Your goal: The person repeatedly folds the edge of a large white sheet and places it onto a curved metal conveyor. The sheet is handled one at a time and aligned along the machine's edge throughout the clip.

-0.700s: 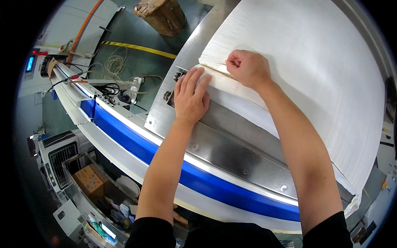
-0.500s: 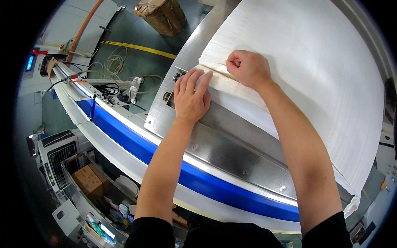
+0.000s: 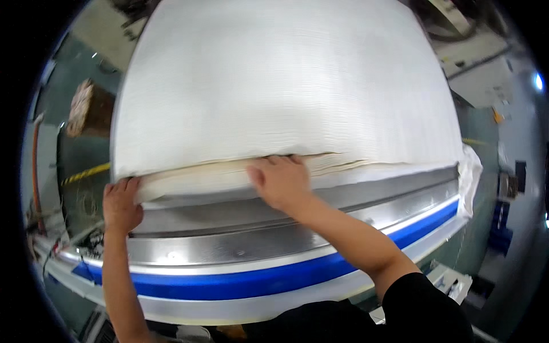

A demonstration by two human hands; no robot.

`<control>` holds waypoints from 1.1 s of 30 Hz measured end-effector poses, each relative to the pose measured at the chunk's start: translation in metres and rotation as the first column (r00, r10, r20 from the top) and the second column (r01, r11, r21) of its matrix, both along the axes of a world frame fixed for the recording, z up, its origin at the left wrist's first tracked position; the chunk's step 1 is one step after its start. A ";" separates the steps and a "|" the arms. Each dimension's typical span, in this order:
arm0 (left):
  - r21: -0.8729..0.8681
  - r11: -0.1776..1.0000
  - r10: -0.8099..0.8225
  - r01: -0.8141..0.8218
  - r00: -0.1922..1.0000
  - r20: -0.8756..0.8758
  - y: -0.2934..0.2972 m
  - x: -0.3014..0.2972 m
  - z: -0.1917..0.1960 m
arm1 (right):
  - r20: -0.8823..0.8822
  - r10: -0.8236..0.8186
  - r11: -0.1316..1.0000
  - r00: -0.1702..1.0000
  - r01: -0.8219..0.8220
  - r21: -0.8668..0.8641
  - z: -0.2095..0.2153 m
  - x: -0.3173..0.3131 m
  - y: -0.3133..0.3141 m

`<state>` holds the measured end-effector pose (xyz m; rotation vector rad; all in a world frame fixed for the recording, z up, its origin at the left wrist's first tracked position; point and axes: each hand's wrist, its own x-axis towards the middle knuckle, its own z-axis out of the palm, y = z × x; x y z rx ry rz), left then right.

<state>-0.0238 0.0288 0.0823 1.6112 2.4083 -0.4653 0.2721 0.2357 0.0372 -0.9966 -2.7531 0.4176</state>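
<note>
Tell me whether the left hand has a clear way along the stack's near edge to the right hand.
Probably yes. The left hand grips the near-left corner of the white sheet stack, and the right hand presses on the same edge. Only bare edge and the metal table lie between them.

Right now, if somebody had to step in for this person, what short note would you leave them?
Left hand: gripping the near left corner of the white fabric stack.
Right hand: flat on the stack's near edge, fingertips tucked between layers.
Stack: lies across the steel table with the blue front band; its near edge shows many cream layers.
Done: top sheet lies smooth, both hands are on the near edge.
Left: the layers along the near edge look uneven toward the right and probably need squaring up.
</note>
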 end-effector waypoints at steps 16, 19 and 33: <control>-0.280 0.953 0.000 -0.113 0.928 -0.373 -0.003 -0.060 -0.080 | 0.456 -0.431 0.902 0.778 0.353 0.250 0.012 0.485 0.309; -0.108 0.903 0.396 -0.416 0.903 -0.168 -0.006 -0.068 -0.079 | 0.520 -0.464 0.885 0.717 0.398 0.240 0.013 0.552 0.353; -0.289 0.884 0.253 -0.366 0.897 -0.361 -0.032 -0.071 -0.074 | 0.852 -0.357 0.932 0.384 0.210 0.296 0.004 0.681 0.426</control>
